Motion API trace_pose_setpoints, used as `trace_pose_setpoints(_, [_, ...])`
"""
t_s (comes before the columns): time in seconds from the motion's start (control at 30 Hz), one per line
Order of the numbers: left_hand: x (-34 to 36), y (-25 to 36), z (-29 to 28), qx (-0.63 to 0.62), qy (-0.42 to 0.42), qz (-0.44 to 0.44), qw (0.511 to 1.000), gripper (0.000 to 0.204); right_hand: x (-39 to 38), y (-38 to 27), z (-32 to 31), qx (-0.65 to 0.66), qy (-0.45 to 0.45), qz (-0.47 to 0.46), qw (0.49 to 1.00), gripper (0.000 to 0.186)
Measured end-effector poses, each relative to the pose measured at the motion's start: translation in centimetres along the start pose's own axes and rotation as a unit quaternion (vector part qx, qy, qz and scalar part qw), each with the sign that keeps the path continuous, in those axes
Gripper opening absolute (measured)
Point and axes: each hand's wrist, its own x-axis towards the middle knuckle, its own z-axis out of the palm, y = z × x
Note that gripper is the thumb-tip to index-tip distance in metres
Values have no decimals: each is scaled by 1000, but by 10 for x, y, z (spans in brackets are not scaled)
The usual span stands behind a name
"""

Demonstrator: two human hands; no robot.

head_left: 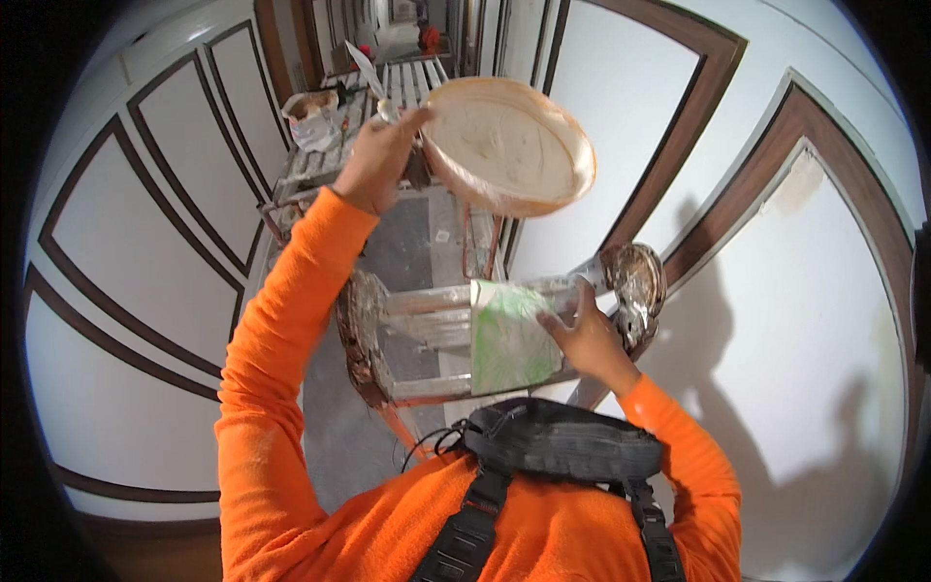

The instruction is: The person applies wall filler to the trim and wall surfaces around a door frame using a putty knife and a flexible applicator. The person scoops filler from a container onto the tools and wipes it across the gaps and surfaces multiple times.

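My left hand (376,160) is closed on the near-left rim of a round basin (524,206), held out in front of me. Its inside is coated with pale, plaster-like material. A putty knife (367,70) also sticks up from the same hand, blade pointing away. Lower down, my right hand (593,341) is at the top of a worn, splattered ladder (427,303), thumb and forefinger apart. Its thumb reaches the edge of a green, white-dusted sheet (514,339) lying over the rungs. The remaining right fingers are partly hidden.
Beyond the ladder stands a slatted platform (407,82) with a crumpled white bag (312,118) on it. Panelled walls with dark trim (145,281) run along the left. On the right is a brown wooden frame (824,126). Grey floor (402,238) shows below.
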Motion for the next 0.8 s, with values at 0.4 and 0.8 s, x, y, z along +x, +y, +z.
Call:
trace_pose_setpoints(0.4, [-13,11,85,394,-102,391,825,33,63,-188,-114,-173,414,-431,783,42])
trace_pose_setpoints(0.8, [1,0,60,94,-65,128,985,32,30,-190,-213,35,203,-317,926,42])
